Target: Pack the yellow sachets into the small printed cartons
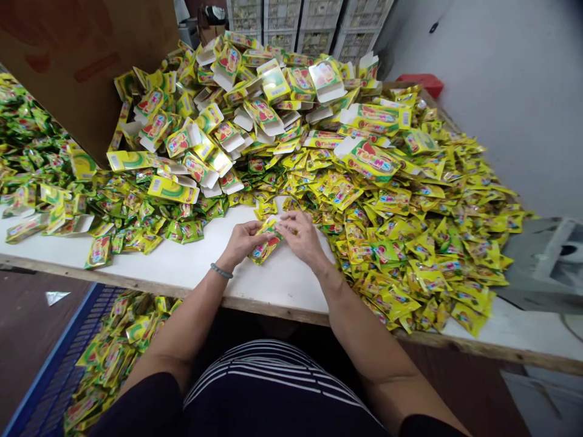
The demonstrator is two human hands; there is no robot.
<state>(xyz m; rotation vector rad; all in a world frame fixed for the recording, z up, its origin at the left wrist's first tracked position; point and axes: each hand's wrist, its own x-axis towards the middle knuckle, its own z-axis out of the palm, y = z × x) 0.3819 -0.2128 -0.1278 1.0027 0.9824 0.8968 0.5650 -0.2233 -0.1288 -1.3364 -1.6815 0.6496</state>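
Observation:
Over the white tabletop (pixel 282 282), near its front edge, I hold one small yellow-green carton (pixel 268 244) between both hands. My left hand (pixel 242 240) grips its left side, thumb and fingers closed on it. Fingers of my right hand (pixel 301 235) are pinched at the carton's upper right end, by its pale flap. What is inside the carton is hidden. Yellow candy packets (pixel 392 243) are heaped just right of my right hand. Green packets (pixel 186 230) lie to the left of my left hand.
Many open cartons (pixel 273 82) are piled at the back. A large brown cardboard box (pixel 86 67) stands at back left. A blue crate (pixel 59 358) of filled cartons sits below the table at left. A grey metal device (pixel 546 264) stands at right; white crates (pixel 282 18) are stacked behind.

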